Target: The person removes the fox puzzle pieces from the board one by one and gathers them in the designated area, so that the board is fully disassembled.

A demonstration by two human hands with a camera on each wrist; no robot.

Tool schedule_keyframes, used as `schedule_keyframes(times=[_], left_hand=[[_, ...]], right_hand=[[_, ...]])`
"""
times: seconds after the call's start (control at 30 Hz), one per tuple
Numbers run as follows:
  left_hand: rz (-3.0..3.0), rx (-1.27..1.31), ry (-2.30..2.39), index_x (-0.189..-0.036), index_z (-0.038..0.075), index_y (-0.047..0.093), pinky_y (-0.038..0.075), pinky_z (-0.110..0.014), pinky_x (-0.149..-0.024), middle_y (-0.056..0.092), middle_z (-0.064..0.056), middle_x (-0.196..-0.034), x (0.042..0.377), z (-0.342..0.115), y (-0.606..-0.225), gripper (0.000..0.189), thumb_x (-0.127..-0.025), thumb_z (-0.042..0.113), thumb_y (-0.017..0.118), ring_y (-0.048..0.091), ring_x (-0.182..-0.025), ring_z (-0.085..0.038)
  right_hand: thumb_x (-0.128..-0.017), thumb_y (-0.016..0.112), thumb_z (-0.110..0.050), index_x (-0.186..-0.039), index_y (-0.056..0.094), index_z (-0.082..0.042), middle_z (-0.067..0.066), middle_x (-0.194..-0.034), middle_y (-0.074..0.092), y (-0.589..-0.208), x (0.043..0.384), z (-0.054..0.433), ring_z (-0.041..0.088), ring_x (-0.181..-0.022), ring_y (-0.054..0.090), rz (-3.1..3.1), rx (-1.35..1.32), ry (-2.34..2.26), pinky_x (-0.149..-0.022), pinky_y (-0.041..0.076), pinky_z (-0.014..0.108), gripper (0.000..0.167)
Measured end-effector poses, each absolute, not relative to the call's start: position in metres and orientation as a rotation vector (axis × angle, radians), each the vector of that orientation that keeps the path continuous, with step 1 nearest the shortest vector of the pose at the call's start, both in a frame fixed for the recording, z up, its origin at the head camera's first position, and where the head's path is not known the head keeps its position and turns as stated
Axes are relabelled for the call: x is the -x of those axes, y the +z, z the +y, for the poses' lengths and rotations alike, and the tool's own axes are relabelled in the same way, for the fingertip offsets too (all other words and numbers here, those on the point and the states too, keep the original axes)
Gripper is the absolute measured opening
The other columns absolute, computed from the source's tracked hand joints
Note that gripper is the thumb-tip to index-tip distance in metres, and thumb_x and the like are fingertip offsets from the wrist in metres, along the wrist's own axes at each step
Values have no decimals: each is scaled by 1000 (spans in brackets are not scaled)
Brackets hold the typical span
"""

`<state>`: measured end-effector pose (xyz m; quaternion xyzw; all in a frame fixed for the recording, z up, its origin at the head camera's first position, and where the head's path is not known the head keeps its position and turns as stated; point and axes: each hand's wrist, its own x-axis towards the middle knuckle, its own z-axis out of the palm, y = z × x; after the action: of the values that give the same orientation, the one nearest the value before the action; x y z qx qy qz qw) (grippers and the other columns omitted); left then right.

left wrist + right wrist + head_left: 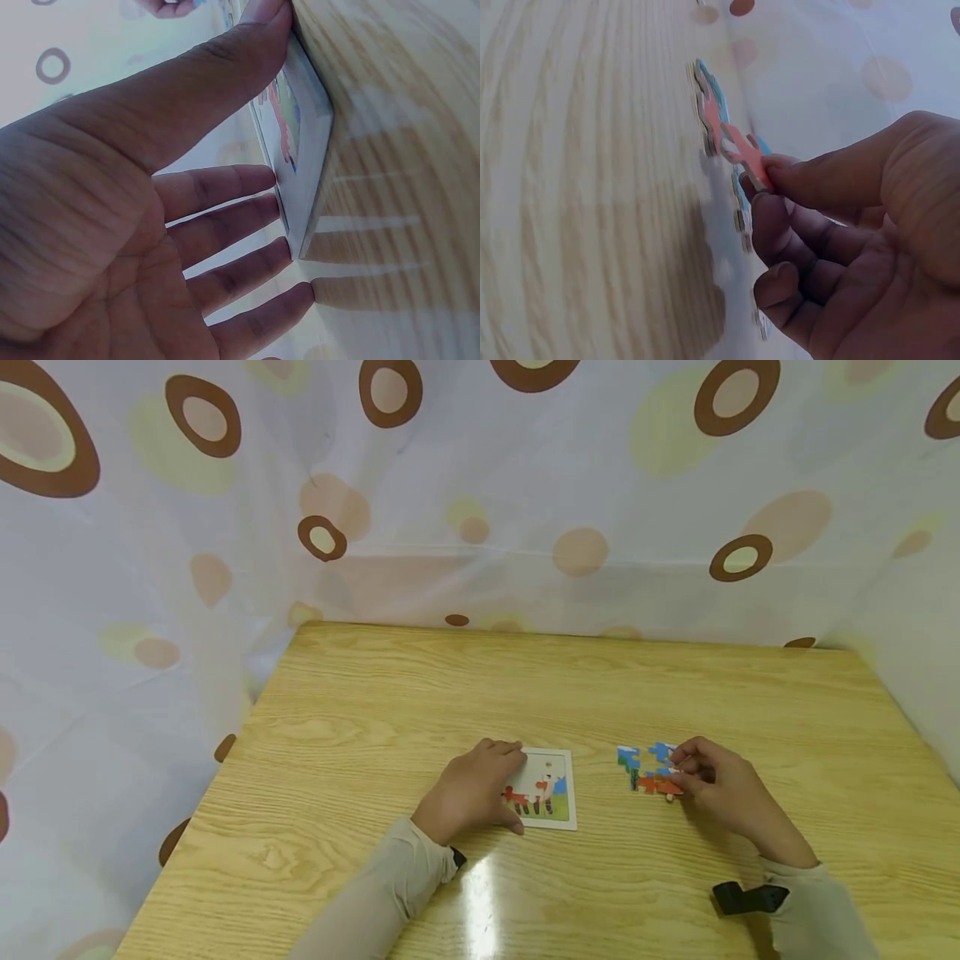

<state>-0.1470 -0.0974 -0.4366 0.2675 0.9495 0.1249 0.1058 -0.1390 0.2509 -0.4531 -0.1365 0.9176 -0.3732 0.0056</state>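
A white-framed jigsaw tray (573, 806) lies on the table, with red, green and blue picture parts in its lower half and a pale upper part. My left hand (474, 783) rests over its left side, thumb at the near edge. In the left wrist view, the spread, nearly straight fingers (232, 225) reach to the tray's border. Off to the right, my right hand (723, 789) pinches a red jigsaw piece (746, 154) between thumb and fingertips, raised above the table. Beside that hand lie several loose jigsaw pieces (630, 758) in blue, green and red.
Underneath everything is a light wood-grain table (420, 693), with a bright reflection near its front. A white curtain (510, 468) with brown and peach circles hangs behind the table and along its sides. Black straps (742, 898) show at the cuffs.
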Motion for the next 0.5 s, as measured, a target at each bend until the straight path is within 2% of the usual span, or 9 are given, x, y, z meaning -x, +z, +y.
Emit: schedule_keyframes(times=[0.27,0.5], left_hand=[[2795,-797,364,-146,10,58,55,-41,-96,50,-5,-156,146,-97,-436,93,-69,46,96,47,-140,-26],[2787,-800,371,-145,10,58,54,-41,-97,49,-5,-156,146,-97,-435,92,-69,46,96,46,-140,-26]], right_hand=[[-92,72,7,-102,62,0,2,-83,63,-457,135,261,5,-68,59,2959,417,-1061,-58,49,24,16],[-92,76,-1,-100,63,0,2,-84,62,-460,134,260,5,-70,58,2990,393,-1007,-60,49,24,15]])
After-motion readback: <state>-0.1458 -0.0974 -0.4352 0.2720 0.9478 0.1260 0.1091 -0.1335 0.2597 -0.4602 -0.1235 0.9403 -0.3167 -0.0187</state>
